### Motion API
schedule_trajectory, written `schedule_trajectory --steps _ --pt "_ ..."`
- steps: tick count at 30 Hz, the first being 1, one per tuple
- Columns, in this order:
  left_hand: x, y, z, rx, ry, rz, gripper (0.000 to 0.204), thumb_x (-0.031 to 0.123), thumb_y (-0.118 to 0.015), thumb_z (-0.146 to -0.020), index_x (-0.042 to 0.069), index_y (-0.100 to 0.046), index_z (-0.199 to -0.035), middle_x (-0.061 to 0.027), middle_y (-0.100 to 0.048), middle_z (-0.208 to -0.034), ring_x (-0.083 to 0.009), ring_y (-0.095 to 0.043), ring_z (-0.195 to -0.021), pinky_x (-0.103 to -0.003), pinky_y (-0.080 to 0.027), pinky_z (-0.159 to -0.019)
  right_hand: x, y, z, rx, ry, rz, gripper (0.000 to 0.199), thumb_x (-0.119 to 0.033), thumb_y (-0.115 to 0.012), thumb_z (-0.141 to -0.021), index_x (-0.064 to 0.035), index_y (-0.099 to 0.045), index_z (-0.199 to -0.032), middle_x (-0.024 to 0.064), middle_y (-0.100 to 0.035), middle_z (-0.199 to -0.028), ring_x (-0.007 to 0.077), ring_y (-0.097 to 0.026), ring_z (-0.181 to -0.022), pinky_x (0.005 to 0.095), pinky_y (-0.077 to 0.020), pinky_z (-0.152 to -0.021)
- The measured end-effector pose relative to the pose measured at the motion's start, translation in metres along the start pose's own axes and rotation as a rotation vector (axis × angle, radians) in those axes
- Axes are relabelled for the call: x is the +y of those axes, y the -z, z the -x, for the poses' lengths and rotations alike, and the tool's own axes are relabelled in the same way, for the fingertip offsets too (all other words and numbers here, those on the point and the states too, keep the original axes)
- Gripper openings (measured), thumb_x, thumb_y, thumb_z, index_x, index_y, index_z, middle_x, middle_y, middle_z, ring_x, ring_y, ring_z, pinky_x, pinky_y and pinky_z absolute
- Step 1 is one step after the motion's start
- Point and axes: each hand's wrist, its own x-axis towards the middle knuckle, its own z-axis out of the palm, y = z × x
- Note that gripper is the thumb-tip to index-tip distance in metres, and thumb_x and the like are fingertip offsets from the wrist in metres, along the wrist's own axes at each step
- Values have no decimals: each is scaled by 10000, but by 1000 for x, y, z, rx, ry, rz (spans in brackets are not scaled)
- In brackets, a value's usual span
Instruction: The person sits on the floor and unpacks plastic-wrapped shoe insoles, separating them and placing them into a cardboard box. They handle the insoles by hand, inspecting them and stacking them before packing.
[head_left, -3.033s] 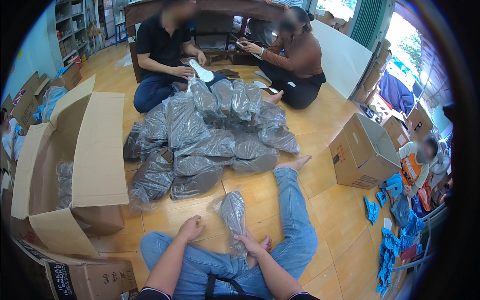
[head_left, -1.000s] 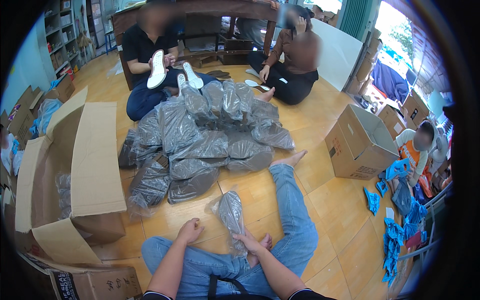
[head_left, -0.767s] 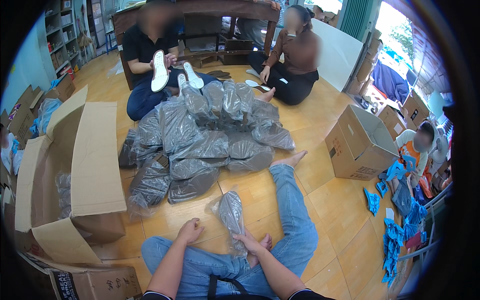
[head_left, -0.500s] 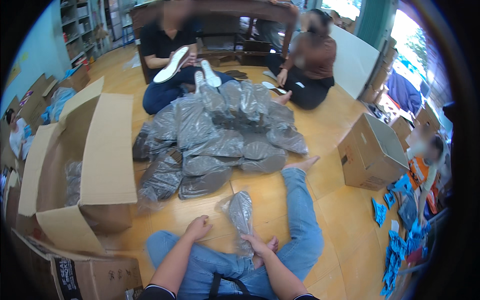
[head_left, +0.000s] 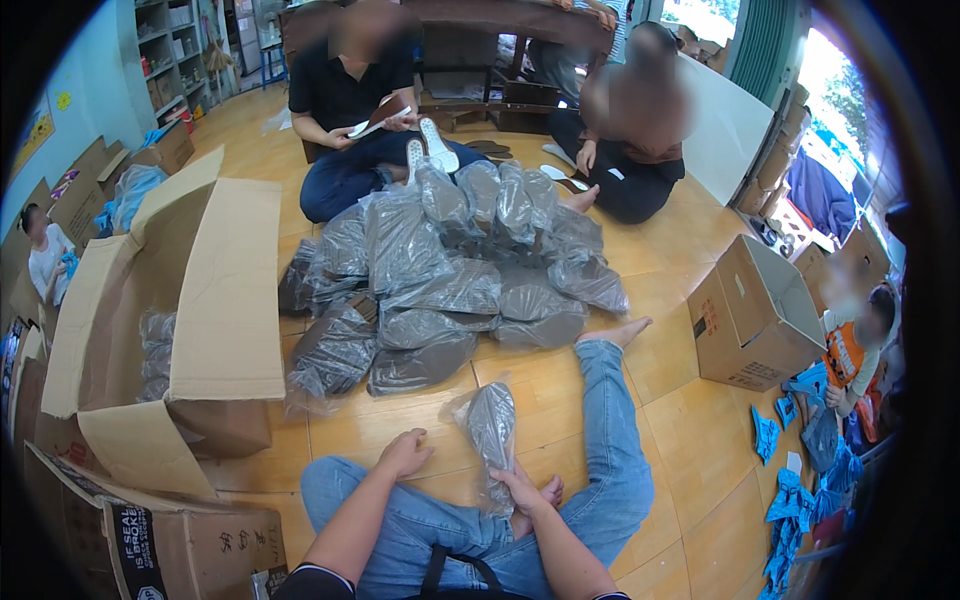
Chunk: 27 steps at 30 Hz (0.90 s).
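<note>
My right hand is closed round the narrow lower end of a plastic-bagged bundle of shoe soles, which stands up between my legs in front of my bare foot. Its clear bag is crumpled and loose at the top. Over by my bent left knee, my left hand hovers with loosely stretched fingers and holds nothing. Beyond both hands lies a heap of similar grey-brown bagged soles, stacked on the tiled floor.
At left stands a tall open carton with bagged bundles inside; another box is nearer me. An open carton sits at right, near blue pieces. Two people sit behind the heap, one holding a brown-and-white sole.
The seated person at the back has tilted the sole, so its brown side now shows. My view has shifted slightly; my hands and the held bundle stay nearly the same.
</note>
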Motion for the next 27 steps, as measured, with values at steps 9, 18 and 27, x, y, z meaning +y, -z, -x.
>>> schedule_trajectory --steps 9,18,27 --pt "-6 -4 -1 46 -65 2 600 358 -632 -843 54 -478 -1337 -196 -590 -1208 -336 -579 -1096 -403 -451 -945 9 3 -3 24 5 -14 702 -147 -653 -827 -47 -329 -1442 92 -533 -1278 184 -517 -1132 300 -416 -956" --pt "64 103 -16 381 -138 1300 625 496 -430 -966 62 -339 -1407 -149 -570 -1213 -233 -593 -995 -363 -500 -843 17 15 -12 14 -38 -14 712 -200 -631 -828 -27 -313 -1441 112 -477 -1343 228 -480 -1191 324 -389 -991" --pt "133 260 -47 84 -629 1893 582 451 -374 -1003 -26 -395 -1335 -210 -529 -1240 -283 -570 -1072 -394 -498 -924 13 13 -11 -24 -43 -77 743 -177 -606 -835 -50 -258 -1479 119 -452 -1376 239 -462 -1216 327 -371 -1013"
